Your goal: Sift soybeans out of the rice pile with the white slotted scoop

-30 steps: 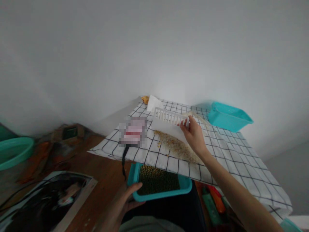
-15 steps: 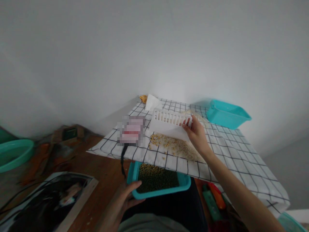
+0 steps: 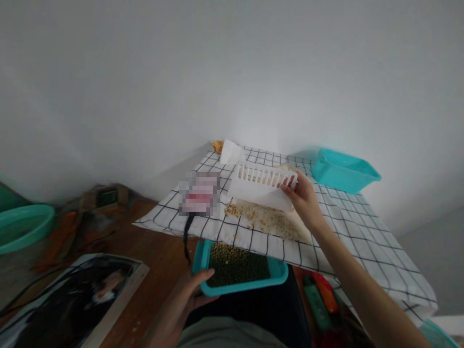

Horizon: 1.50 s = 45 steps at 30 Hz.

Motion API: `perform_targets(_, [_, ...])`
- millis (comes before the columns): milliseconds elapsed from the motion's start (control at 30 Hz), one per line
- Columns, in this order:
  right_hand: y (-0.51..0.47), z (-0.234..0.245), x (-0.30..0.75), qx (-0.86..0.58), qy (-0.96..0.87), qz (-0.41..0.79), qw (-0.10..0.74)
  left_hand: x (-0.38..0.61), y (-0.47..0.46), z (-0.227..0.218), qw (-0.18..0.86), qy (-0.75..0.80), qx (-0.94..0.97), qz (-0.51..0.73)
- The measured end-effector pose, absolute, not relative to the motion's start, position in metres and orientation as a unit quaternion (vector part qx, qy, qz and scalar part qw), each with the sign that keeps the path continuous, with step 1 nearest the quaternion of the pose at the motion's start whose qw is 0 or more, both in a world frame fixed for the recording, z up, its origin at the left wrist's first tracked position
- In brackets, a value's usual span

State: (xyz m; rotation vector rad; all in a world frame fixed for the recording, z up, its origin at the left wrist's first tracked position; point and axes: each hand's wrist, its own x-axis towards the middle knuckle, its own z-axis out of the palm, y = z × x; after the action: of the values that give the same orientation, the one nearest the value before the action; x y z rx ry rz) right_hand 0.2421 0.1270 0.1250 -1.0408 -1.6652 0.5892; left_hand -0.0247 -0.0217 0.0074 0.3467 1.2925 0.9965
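My left hand (image 3: 190, 292) grips the left end of a turquoise plastic tray (image 3: 241, 291), thumb over its rim. Yellow beans (image 3: 225, 252) and dark green beans (image 3: 246, 270) fill the tray, which sits just below the table's front edge. My right hand (image 3: 302, 198) is closed around the right end of a white slotted plastic piece (image 3: 261, 191), held tilted over the cloth. In front of that piece lies a spread of pale grains (image 3: 282, 224) with yellow kernels (image 3: 232, 209) at its left side. Its lower edge is close to the grains; whether it touches cannot be made out.
A black-and-white checked cloth (image 3: 369, 241) covers the table. An empty-looking turquoise bin (image 3: 339, 171) stands back right, a white paper (image 3: 232, 152) back left, a blurred pink packet (image 3: 201, 193) at left. A green basin (image 3: 25, 227) and a picture (image 3: 83, 295) are at far left.
My right hand has moved slightly right with the white slotted piece. A few more yellow kernels show at the left of the grains. My left hand still holds the tray.
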Motion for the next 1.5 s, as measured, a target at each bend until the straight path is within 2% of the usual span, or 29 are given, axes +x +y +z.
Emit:
perform_targets(967, [0.117, 0.117, 0.244, -0.449, -0.691, 0.249, 0.509, -0.024, -0.023, 0.008, 0.670, 0.568, 0.162, 0.450])
perform_targets(1500, [0.126, 0.116, 0.251, -0.409, -0.686, 0.321, 0.509, -0.023, -0.022, 0.008, 0.661, 0.580, 0.156, 0.449])
